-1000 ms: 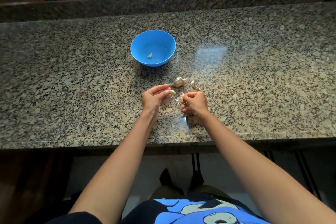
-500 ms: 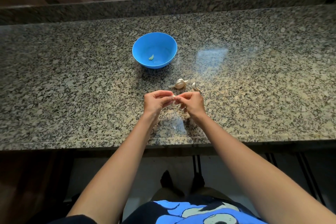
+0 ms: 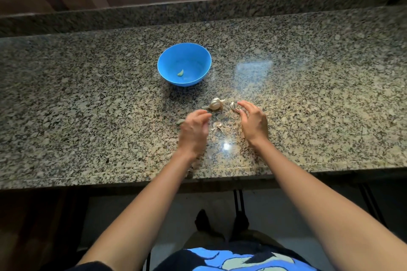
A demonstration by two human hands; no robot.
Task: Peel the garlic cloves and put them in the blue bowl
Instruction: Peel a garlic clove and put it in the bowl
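1. I saw the blue bowl (image 3: 167, 64) upright on the granite counter (image 3: 88, 99), well beyond both hands.
2. One peeled clove (image 3: 180, 73) lay inside the bowl, near its bottom.
3. The garlic bulb (image 3: 215, 104) sat on the counter between the bowl and the hands, apart from the bowl.
4. A loose unpeeled piece (image 3: 232, 106) lay just right of the bulb.
5. Skin scraps (image 3: 218, 126) lay on the counter between the two hands.
6. The left hand (image 3: 193, 131) was blurred, knuckles up and fingers bent, near the bulb. I couldn't tell if it pinched anything.
7. The right hand (image 3: 253, 121) had its fingers loosely bent and spread, tips just beside the loose piece, with nothing visibly pinched.
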